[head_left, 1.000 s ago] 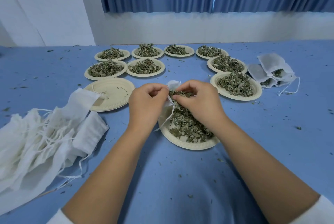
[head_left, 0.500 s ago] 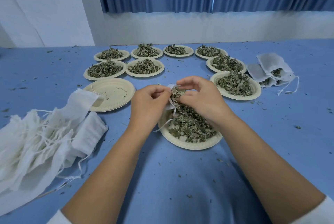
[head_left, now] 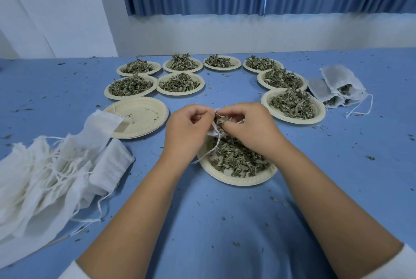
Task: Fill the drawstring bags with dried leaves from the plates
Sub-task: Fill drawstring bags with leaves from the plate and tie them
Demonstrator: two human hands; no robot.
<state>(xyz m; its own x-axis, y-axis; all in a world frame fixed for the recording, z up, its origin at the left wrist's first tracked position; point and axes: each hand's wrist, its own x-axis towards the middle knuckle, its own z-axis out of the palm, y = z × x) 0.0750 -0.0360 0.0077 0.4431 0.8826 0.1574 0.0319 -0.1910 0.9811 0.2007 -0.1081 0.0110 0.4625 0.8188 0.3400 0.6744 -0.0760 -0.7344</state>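
- Plainly, the counter (head_left: 202, 222) is flecked with leaf crumbs (head_left: 236, 243); any pinch that misses the mouth of the bag (head_left: 212, 131) would add more.
- The spare bags (head_left: 45, 177) lie heaped at the left with cords tangled; pulling one out may drag others along.
- The plate (head_left: 238, 181) sits just under both hands, with leaves (head_left: 236, 157) heaped on it; a wrist nudging its rim could slide or tip it.
- The left hand (head_left: 186, 127) has its fingers (head_left: 198, 116) curled round the bag's rim; a slack hold would likely let the mouth close.
- The right hand (head_left: 254, 130) pinches a tuft (head_left: 219, 120) at that mouth; the leaves look brittle, so hard stuffing could crush them.
- The bag hangs between the hands above the plate, mostly hidden; how full it is I cannot tell.
- Its cord (head_left: 211, 150) dangles onto the plate's leaves and may snag.
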